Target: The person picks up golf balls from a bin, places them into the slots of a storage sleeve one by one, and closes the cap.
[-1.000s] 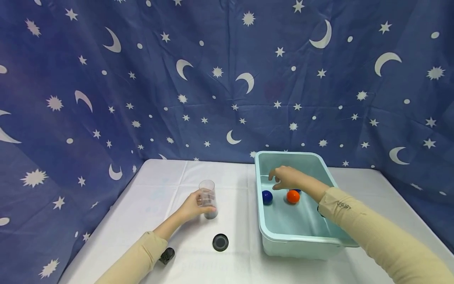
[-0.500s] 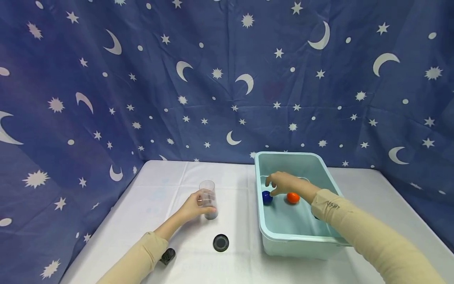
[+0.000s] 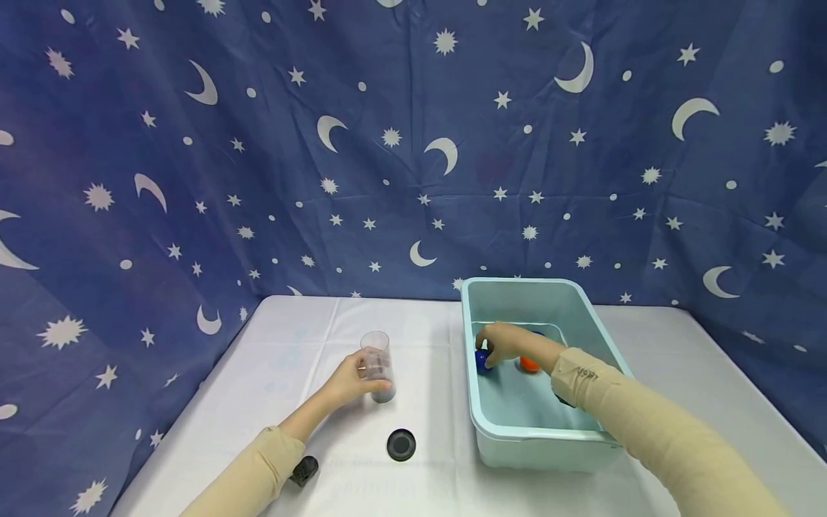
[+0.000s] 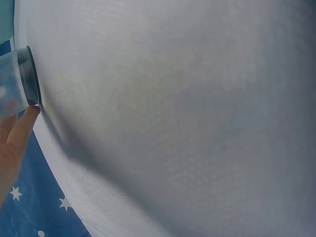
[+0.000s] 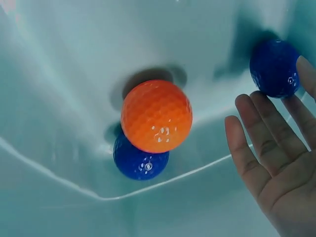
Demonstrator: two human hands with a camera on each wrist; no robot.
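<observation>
My left hand [image 3: 355, 378] grips a clear, tall cup [image 3: 377, 366] standing upright on the white table, fingers and thumb around its sides. In the left wrist view, the cup's grey-dark bottom [image 4: 28, 76] shows beside a fingertip. My right hand [image 3: 507, 340] is down inside a pale turquoise bin [image 3: 478, 409], at a dark blue golf ball [image 3: 482, 361] by its left wall. The right wrist view shows its fingers spread, with thumb and fingertips right at the blue ball's [image 5: 274, 68] edge. An orange golf ball [image 5: 156, 116] partly covers another blue golf ball [image 5: 140, 160].
A flat black round disc [image 3: 401, 445] lies on the white cloth [image 3: 426, 345] between cup and bin. Beside the left sleeve is a small black object [image 3: 304, 470], partly hidden. A blue curtain [image 3: 388, 143] with moons and stars hangs behind the table.
My right hand has lowered and moved left inside the bin, from above the balls to the blue ball by the left wall. The left hand stays on the cup.
</observation>
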